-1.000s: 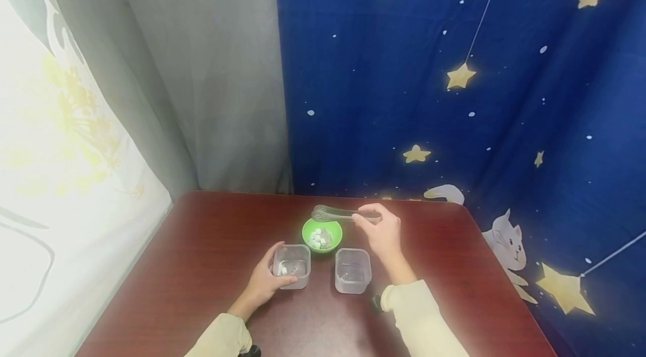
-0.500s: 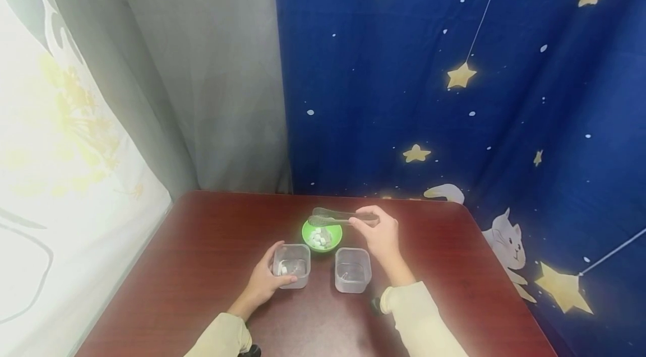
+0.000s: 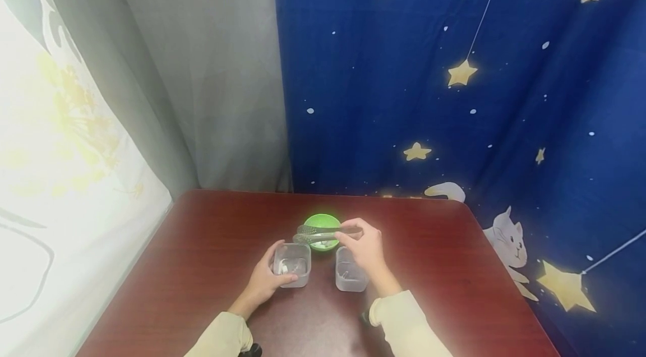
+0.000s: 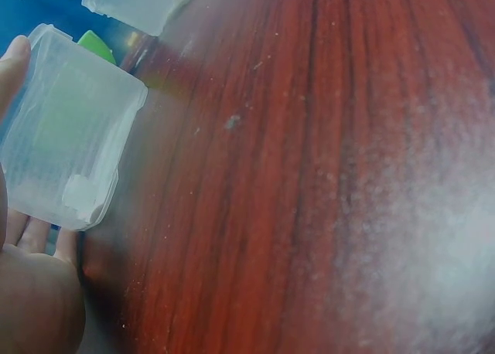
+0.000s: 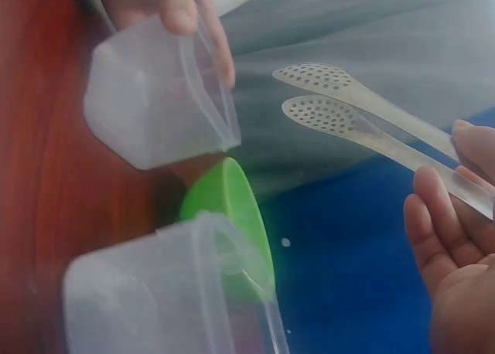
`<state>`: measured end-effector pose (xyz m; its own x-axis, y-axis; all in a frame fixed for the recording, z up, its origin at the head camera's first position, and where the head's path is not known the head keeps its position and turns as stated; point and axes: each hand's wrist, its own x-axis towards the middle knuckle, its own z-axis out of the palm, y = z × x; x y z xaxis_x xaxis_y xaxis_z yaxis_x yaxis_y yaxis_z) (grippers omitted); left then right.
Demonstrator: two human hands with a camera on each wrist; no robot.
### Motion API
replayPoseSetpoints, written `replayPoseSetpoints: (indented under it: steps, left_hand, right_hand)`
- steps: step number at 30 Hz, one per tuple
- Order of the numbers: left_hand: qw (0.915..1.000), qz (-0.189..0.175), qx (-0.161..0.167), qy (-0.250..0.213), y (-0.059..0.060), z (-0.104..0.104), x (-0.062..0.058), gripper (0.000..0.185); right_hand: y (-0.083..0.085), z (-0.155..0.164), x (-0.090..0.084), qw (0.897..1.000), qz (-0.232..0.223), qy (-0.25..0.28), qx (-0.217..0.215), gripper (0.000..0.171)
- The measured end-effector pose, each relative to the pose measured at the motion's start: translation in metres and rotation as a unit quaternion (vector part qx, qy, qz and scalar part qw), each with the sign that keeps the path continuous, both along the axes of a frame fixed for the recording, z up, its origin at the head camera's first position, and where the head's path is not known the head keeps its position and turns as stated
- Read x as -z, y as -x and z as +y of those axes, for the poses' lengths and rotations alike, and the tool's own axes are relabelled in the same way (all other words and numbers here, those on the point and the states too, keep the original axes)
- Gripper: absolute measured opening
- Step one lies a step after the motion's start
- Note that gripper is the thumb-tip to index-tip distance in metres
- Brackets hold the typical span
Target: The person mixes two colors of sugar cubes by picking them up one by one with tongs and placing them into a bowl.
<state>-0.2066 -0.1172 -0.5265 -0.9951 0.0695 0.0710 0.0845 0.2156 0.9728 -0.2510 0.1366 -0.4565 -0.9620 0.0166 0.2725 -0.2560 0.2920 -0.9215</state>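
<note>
On the dark red table [image 3: 202, 267], our left hand [image 3: 262, 281] grips the clear plastic container [image 3: 291, 264]; our right hand [image 3: 367, 250] pinches perforated tongs [image 3: 323, 233] (tips parted, empty) over the green bowl [image 3: 323, 221]. A careless swing could topple the second container [image 3: 349, 277].

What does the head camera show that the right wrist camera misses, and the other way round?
Only the head view shows the whole dark red wooden table, the blue star-patterned curtain and both cream sleeves.

Only the right wrist view shows the small holes in the flat tips of the metal tongs, which carry nothing between them.

Both show the right hand holding the tongs, the left hand gripping one clear square plastic container, the second clear container and the green round bowl.
</note>
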Motion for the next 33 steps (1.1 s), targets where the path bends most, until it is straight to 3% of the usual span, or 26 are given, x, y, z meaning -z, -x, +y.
replayPoseSetpoints:
  steps: [4,11,14,18,23,30,33]
  left_hand:
    - [0.9999,0.013,-0.002,0.002,0.003,0.000,0.006,0.094]
    - [0.9997,0.014,-0.018,-0.001,0.014,-0.003,0.038,0.097]
    - [0.9998,0.009,-0.017,-0.001,0.016,-0.005,0.041,0.098]
    - [0.9998,0.009,-0.015,0.005,0.016,-0.006,0.040,0.099]
    - [0.9999,0.013,-0.010,0.004,0.015,-0.007,0.039,0.099]
    - [0.9999,0.015,-0.006,0.006,0.015,-0.008,0.039,0.099]
    - [0.9999,0.013,-0.002,0.004,0.015,-0.008,0.039,0.099]
  right_hand:
    - [-0.002,-0.006,0.005,1.000,0.005,-0.010,-0.002,0.020]
    - [-0.006,-0.015,0.015,1.000,0.001,-0.016,-0.022,0.020]
    - [-0.008,-0.018,0.019,0.999,-0.002,-0.025,-0.032,0.022]
    - [-0.012,-0.021,0.021,0.995,-0.028,-0.092,-0.016,0.024]
    - [-0.015,-0.025,0.024,0.980,-0.042,-0.197,-0.002,0.023]
    - [-0.012,-0.033,0.034,0.989,-0.022,-0.123,-0.081,0.028]
    - [-0.013,-0.037,0.036,0.988,-0.018,-0.120,-0.095,0.027]
